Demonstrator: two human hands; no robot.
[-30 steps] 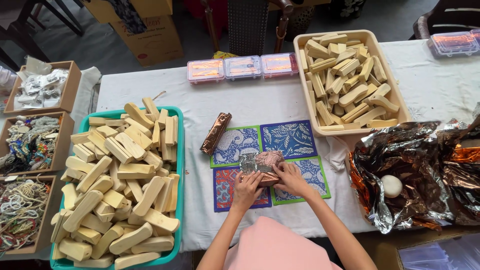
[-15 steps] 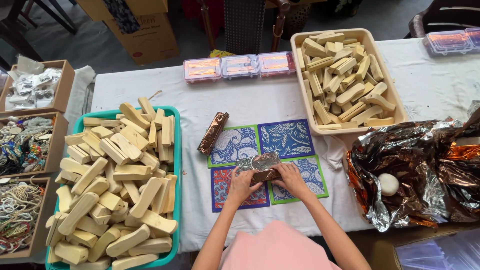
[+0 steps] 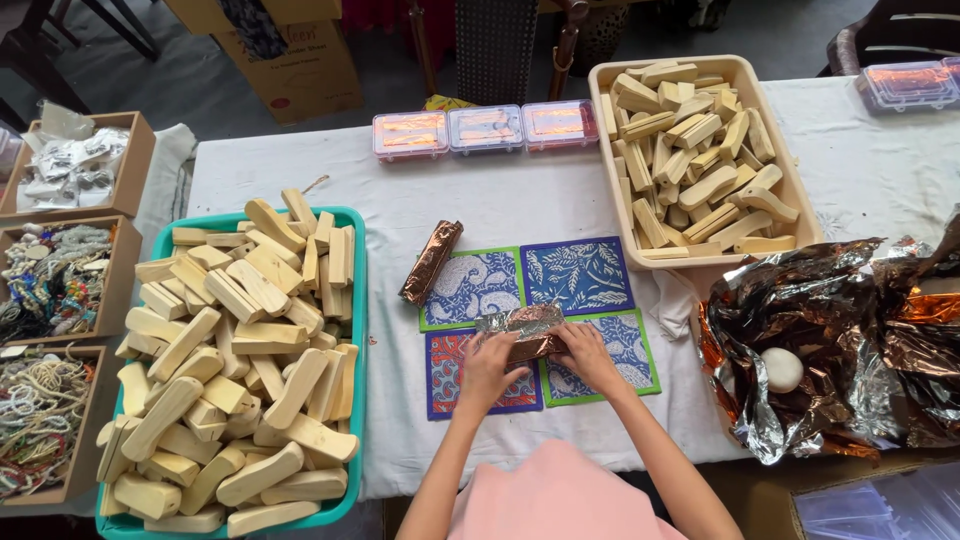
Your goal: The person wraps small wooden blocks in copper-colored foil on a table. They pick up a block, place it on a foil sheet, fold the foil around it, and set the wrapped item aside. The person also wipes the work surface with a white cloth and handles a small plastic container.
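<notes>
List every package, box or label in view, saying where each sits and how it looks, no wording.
Cardboard box: floor behind table, tan, red print.
Three clear lidded boxes: table's far edge, pinkish, orange contents.
Another clear box: far right.
Foil-wrapped piece: left of mats, coppery.
Foil parcel: silvery-copper, between left hand and right hand.

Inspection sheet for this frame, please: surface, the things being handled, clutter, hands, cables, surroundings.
Surface: white tablecloth with four patterned mats.
Things handled: foil-wrapped block, held over the mats.
Clutter: wrapped copper-coloured piece; green bin of wooden blocks; beige tray of blocks; three clear lidded boxes; crumpled foil sheets with a white ball.
Hands: left hand and right hand both grip the block.
Cables: nothing seen.
Surroundings: wooden boxes of cords and beads; cardboard carton.
</notes>
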